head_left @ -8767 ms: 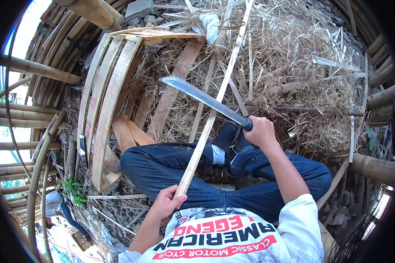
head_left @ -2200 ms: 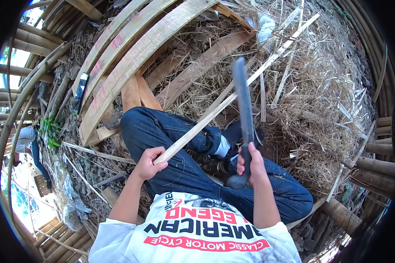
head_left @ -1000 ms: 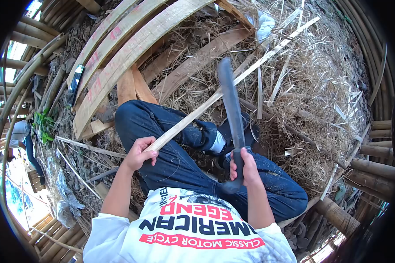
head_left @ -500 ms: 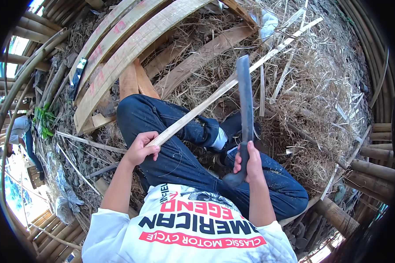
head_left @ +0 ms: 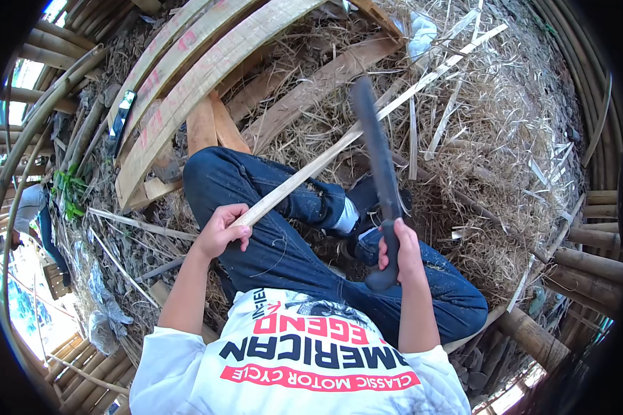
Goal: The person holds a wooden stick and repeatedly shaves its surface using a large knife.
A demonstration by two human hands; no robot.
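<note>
Over the seated person's jeans (head_left: 270, 256), in the head view, runs the pale wooden strip (head_left: 304, 176), slanting from its near end above the left thigh to its far end out over the dry shavings (head_left: 498, 173). At that near end, the left hand (head_left: 221, 234) has it firmly clamped, fingers curled right around the wood. Right of the strip's near end, it's the right hand (head_left: 404, 257), fingers wrapped tight about the black handle (head_left: 389, 238) of a machete (head_left: 377, 149)! Up goes the line of the blade, slightly blurred, crossing in front of the strip's middle; whether steel meets wood, I cannot tell. Left of the strip stands the slatted wooden frame (head_left: 218, 66), red marks on its boards, with a flat dark object (head_left: 122, 114) at its outer side. Well left of the strip's near end, a green plant (head_left: 68, 192), and past it another person (head_left: 33, 207), partly hidden. Just left of the strip's far end, a white bundle (head_left: 421, 38); well off to its right, bamboo poles (head_left: 592, 266).
</note>
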